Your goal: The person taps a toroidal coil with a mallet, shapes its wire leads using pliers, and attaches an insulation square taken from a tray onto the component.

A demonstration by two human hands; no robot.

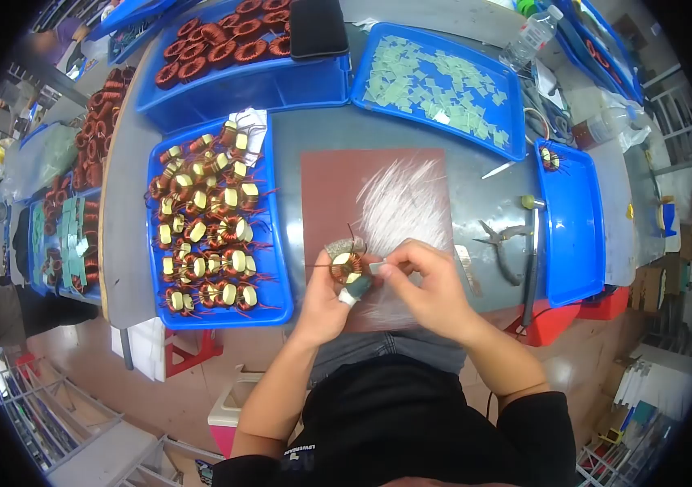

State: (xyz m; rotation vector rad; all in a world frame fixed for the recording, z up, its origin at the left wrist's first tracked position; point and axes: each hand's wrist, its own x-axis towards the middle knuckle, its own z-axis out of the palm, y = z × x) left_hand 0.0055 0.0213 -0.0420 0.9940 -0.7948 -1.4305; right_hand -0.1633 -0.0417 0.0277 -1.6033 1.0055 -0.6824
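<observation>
One copper-wound toroidal coil is held in the left hand, fingers closed around it, over the brown mat. The right hand pinches a small pale strip between thumb and fingertips beside the coil. Risk: a loose pinch could drop or skew the strip; projecting leads could snag or bend. Left of the mat, a blue tray bears similar coils; cutting pliers lie to the right. Shirt lettering and the bottle label: not reliably legible.
</observation>
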